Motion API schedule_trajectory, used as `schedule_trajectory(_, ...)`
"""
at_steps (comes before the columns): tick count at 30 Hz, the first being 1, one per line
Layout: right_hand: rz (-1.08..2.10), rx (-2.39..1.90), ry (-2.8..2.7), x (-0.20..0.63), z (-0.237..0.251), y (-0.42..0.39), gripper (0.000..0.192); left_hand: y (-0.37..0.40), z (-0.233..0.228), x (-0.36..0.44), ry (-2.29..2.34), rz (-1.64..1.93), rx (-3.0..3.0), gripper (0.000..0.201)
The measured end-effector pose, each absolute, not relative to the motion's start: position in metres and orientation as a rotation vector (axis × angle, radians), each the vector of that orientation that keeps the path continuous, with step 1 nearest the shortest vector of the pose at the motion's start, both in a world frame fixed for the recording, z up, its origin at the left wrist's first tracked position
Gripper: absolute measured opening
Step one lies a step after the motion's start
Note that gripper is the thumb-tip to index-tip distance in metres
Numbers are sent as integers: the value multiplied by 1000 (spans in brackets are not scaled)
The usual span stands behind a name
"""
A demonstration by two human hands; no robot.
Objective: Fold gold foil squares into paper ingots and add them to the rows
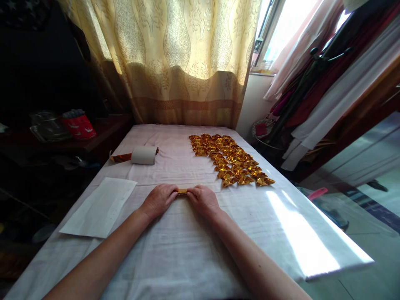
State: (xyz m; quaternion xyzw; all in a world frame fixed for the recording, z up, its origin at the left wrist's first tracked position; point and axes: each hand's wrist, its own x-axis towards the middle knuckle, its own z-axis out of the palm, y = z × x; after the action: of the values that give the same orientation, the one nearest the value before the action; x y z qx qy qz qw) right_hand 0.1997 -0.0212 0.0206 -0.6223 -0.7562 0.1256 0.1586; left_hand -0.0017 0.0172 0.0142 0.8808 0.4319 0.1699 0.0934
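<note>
Between my two hands is a narrow folded strip of gold foil paper (182,192), flat against the white tablecloth. My left hand (159,200) has its fingers closed over the left end. At the right end, my right hand (203,199) pinches it the same way. Only the strip's short middle shows; both ends are under the fingers. Beyond my right hand lie several rows of folded gold paper ingots (233,160). Past my left hand, a grey cardboard roll (143,155) lies on its side with gold foil sticking out of both ends.
A white sheet of paper (100,207) lies at the left of the cloth-covered table (175,258). Left of it stand a red container (79,125) and a glass dish (50,127) on a dark surface. A curtain (181,62) hangs behind; clothes hang at right.
</note>
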Motion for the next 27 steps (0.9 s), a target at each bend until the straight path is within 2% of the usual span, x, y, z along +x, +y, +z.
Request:
schedule_trajectory(15, 528, -1752, -1943, 203, 24, 40, 28, 49, 46, 4, 1699, 492, 2181, 24)
schedule_trajectory(22, 693, -1674, -1737, 206, 19, 78, 21, 76, 36, 19, 1879, 626, 2026, 27)
schedule_trajectory(27, 786, -1627, -1583, 204, 2, 88, 26, 77, 19, 25, 1888, 665, 2035, 26)
